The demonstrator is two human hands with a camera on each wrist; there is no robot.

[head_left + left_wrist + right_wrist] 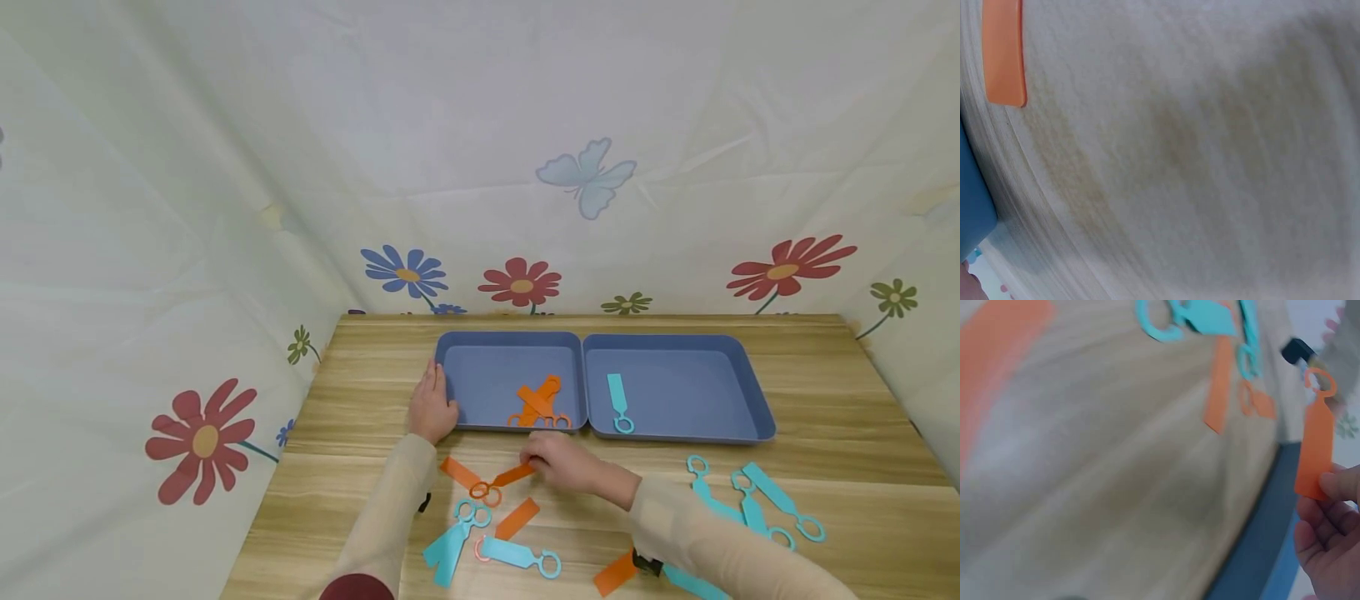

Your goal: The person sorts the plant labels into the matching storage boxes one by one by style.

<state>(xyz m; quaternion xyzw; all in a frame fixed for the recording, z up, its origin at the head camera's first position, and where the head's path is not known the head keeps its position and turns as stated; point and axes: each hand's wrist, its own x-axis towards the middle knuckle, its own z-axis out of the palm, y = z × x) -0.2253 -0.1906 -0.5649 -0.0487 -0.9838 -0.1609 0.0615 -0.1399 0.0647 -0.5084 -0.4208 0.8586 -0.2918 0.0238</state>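
Note:
Between thumb and fingers, my right hand [566,461] pinches the blunt end of an orange hook tag [1316,440], a flat plastic strip with an open ring at its other end. It is lifted above the table just in front of the left blue tray [480,367]. My left hand [432,408] rests against that tray's left side, fingers extended along the wall. Several orange tags [535,402] lie crossed in the tray's front right corner. The right blue tray [675,383] holds one turquoise hook tag [617,396].
Turquoise tags [447,550] and orange tags [517,518] lie scattered on the wooden table [360,400] before the left tray. More turquoise tags [780,492] lie at the right, partly behind my right sleeve [712,533]. A flowered curtain [450,167] hangs behind the table.

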